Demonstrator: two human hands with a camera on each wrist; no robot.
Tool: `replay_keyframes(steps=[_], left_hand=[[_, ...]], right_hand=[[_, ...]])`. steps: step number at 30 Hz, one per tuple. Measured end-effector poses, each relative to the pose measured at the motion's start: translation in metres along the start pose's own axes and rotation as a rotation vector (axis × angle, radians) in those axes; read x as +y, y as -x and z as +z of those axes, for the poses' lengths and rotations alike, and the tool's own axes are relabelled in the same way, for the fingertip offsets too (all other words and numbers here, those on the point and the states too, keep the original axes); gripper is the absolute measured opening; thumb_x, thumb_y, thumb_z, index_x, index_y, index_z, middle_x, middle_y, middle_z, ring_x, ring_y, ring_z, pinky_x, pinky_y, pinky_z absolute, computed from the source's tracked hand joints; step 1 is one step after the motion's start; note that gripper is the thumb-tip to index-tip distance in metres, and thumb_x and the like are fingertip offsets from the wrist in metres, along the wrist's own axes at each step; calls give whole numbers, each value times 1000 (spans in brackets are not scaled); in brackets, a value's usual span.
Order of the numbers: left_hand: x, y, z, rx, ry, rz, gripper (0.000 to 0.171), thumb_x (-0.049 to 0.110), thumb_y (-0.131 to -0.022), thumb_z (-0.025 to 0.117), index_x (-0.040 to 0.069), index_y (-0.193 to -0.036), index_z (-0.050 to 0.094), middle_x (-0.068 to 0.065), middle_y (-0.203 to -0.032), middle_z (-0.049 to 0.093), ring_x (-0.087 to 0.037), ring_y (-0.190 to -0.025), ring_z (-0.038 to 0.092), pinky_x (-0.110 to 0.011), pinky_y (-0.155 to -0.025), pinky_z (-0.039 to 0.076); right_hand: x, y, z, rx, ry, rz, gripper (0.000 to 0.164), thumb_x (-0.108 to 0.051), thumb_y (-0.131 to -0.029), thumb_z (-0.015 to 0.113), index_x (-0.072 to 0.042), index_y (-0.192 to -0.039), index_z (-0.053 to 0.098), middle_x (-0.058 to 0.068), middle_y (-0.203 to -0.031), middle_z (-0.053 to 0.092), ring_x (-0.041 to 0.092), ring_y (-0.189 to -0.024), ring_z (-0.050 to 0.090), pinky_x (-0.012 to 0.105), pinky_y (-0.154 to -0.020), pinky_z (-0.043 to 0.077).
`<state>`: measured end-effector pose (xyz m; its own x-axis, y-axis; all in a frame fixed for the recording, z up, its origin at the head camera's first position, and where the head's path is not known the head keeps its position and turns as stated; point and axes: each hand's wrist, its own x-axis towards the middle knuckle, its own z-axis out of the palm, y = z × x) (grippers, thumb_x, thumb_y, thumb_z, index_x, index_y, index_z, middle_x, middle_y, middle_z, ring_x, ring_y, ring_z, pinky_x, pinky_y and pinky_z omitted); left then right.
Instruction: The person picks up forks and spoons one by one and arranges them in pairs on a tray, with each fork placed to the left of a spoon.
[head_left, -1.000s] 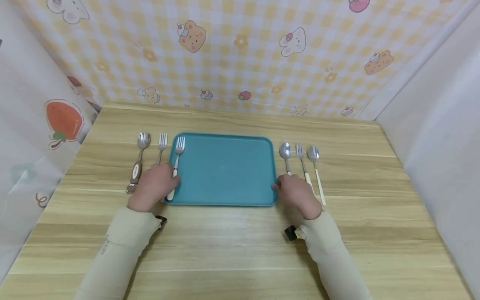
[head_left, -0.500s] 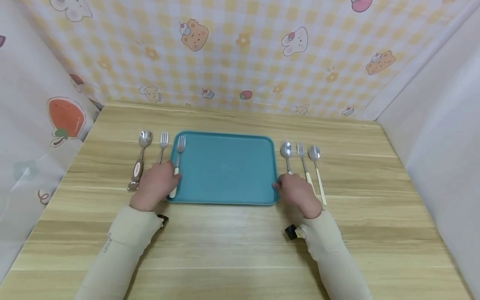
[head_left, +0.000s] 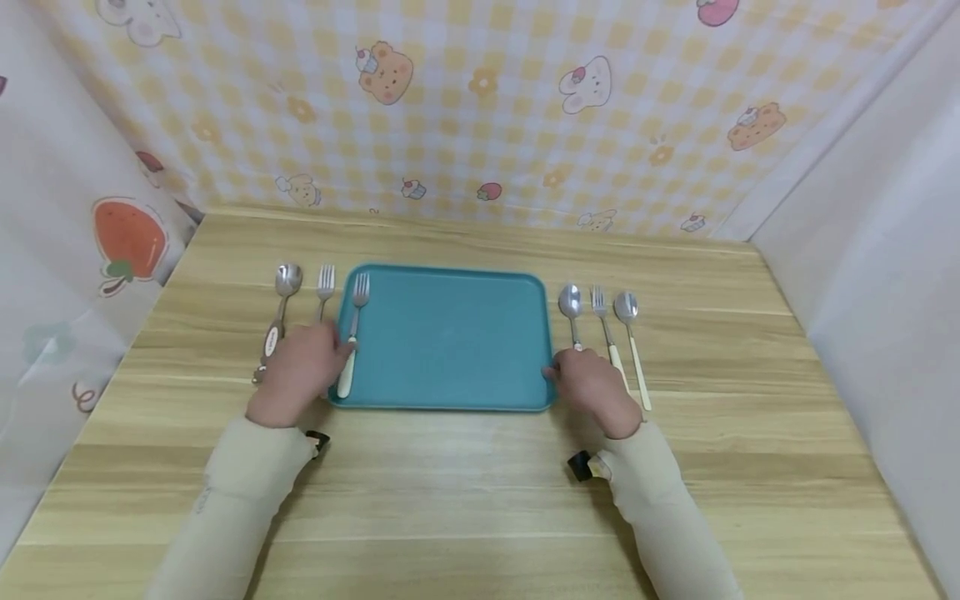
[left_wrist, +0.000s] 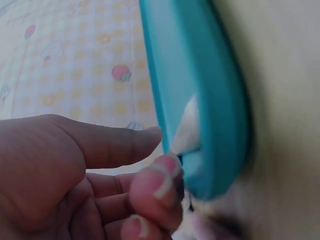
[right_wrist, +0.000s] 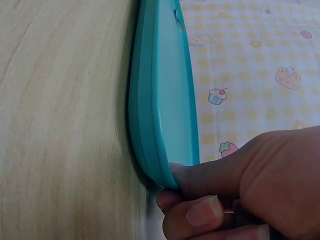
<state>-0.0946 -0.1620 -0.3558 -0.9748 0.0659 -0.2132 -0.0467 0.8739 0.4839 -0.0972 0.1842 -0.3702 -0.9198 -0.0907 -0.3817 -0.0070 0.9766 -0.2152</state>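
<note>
A teal tray lies flat on the table, with a white-handled fork along its left side. My right hand pinches the tray's right edge near the front corner, thumb inside the rim and fingers outside. At the left edge is my left hand, its thumb reaching the rim by the fork's handle. In the left wrist view its thumb and loosely bent fingers stand apart, with no rim visible between them. The left hand partly covers a second fork and a brown-handled spoon beside the tray.
Right of the tray lie a spoon partly behind my right hand, a white-handled fork and a white-handled spoon. A checked curtain hangs behind the wooden table. White cloth closes off the sides.
My left hand has shifted slightly left, away from the tray's edge, covering more of the brown-handled spoon. The right hand keeps its pinch; tray and cutlery stay put.
</note>
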Motion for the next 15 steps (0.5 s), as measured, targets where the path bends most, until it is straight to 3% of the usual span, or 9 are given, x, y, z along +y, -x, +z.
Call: replay_keyframes(steps=[3, 11, 15], left_hand=[[-8, 2, -11, 34, 22, -7, 25, 22, -93, 45, -1, -85, 51, -8, -56, 52, -17, -43, 50, -30, -39, 38], [-48, 4, -39, 185, 17, -134, 35, 33, -91, 46, 0, -83, 53, -9, -60, 53, -21, -49, 49, -31, -37, 33], [-61, 4, -43, 187, -15, -164, 37, 34, -90, 47, -1, -82, 53, -10, -61, 53, -24, -53, 48, -32, -38, 33]], right_hand=[[-1, 0, 0, -2, 1, 1, 24, -31, -90, 52, -11, -76, 56, 5, -64, 51, 20, -57, 48, 32, -47, 37], [-1, 0, -1, -5, -5, 0, 24, -31, -90, 52, -11, -76, 56, 5, -63, 50, 20, -57, 47, 31, -46, 37], [-2, 1, -2, -2, -2, -5, 26, -30, -90, 52, -11, -73, 55, 5, -62, 50, 20, -56, 47, 31, -46, 37]])
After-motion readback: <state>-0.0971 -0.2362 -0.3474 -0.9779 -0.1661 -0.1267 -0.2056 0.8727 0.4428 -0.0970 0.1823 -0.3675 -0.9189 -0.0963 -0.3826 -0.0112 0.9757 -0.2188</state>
